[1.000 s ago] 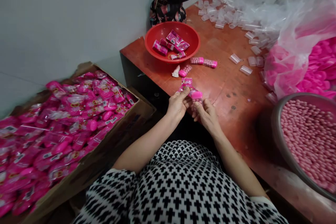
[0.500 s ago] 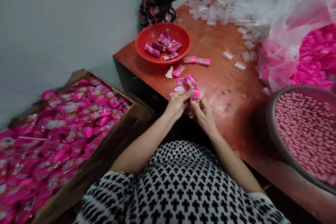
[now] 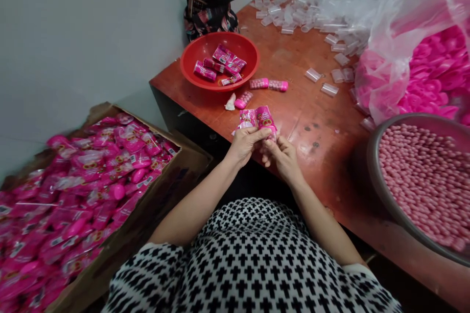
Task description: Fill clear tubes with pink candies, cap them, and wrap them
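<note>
In the head view, the left hand [image 3: 245, 145] is pinching a shiny pink plastic packet [image 3: 265, 116] with its thumb and fingers. The right hand [image 3: 284, 156] is pinching too, holding the low end of a small see-through tube with a bright pink end [image 3: 272, 132]. The tube is right at the packet's bottom; I cannot tell how much is inside. The packet is up between both hands, over the near edge of the red-brown table [image 3: 293, 117]. Another printed pink packet [image 3: 247, 117] is just behind the left hand.

The held packet has a round yellow and red picture on it. Its writing is too small to read. The shiny pink packets [image 3: 91, 156] piled in the brown cardboard box [image 3: 171, 168] have similar round pictures, and some show black-and-white bar codes. The box's side has dark marks I cannot read.

On the table, a round red plastic bowl [image 3: 247, 54] holds more printed pink packs [image 3: 204, 71]. Three see-through tubes of pink beads [image 3: 259, 83] lie near it. By the right edge, a big grey-brown tub [image 3: 372, 156] holds lots of little pink beads [image 3: 422, 181].
</note>
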`<action>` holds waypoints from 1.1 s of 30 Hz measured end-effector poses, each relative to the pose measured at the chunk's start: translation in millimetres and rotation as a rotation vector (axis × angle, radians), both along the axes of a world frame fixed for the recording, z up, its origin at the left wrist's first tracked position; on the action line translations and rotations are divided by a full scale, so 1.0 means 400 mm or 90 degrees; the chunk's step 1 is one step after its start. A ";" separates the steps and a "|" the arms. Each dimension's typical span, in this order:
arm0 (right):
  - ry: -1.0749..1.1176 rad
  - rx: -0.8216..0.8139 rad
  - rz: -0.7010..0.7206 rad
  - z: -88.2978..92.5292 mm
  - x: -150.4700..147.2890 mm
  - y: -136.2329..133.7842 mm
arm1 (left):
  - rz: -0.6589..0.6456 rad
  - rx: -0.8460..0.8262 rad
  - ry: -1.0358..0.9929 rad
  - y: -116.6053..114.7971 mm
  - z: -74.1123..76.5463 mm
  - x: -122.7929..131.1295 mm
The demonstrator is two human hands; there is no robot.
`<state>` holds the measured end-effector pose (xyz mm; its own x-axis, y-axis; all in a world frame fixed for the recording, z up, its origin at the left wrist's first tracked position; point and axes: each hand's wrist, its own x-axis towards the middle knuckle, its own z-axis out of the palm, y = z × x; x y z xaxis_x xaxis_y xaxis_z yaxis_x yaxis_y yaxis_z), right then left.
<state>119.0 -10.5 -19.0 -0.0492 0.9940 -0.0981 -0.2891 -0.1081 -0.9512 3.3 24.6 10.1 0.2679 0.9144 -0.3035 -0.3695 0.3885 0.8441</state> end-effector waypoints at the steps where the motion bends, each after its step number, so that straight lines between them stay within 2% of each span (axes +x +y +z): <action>1: 0.047 -0.014 0.012 -0.001 0.000 0.003 | -0.019 0.002 0.008 -0.003 0.000 0.001; 4: 0.126 -0.040 0.016 -0.004 -0.001 0.004 | -0.034 -0.001 0.023 -0.004 -0.002 -0.002; 9: 0.186 -0.064 0.002 -0.010 0.008 -0.017 | 0.084 -0.036 -0.034 0.003 -0.010 -0.023; 15: 0.197 -0.066 -0.052 -0.009 0.003 -0.006 | 0.036 -0.062 -0.050 -0.034 -0.022 -0.011; 17: 0.197 -0.064 -0.049 -0.003 -0.010 0.001 | 0.028 -0.058 -0.053 -0.049 -0.017 -0.013; 19: 0.188 -0.066 -0.020 0.006 -0.022 0.004 | 0.056 -0.037 -0.054 -0.062 0.001 -0.040; 21: 0.172 -0.067 0.007 0.014 -0.028 0.005 | 0.166 0.011 -0.062 -0.074 0.031 -0.098; 23: 0.151 -0.062 0.014 0.018 -0.024 0.005 | 0.360 0.097 -0.079 -0.085 0.062 -0.176; 25: 0.126 -0.053 -0.006 0.016 -0.013 0.009 | 0.565 0.201 -0.087 -0.086 0.077 -0.248; 26: 0.112 -0.052 -0.017 0.013 -0.007 0.011 | 0.613 0.223 -0.076 -0.080 0.074 -0.271; 27: 0.098 -0.051 -0.026 0.010 -0.001 0.014 | 0.626 0.230 -0.045 -0.070 0.063 -0.284; 28: 0.085 -0.051 -0.031 0.007 0.002 0.017 | 0.598 0.227 0.009 -0.054 0.045 -0.284; 29: 0.073 -0.052 -0.031 0.005 0.005 0.020 | 0.536 0.229 0.092 -0.034 0.021 -0.274; 33: 0.020 -0.044 -0.008 0.007 0.008 0.023 | 0.202 0.388 0.515 0.072 -0.084 -0.180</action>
<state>122.2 -1.2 -16.3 -0.0411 0.9854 -0.1651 -0.3206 -0.1696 -0.9319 -68.6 53.2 -23.5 -0.0861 0.9646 0.2492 0.3791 -0.1996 0.9036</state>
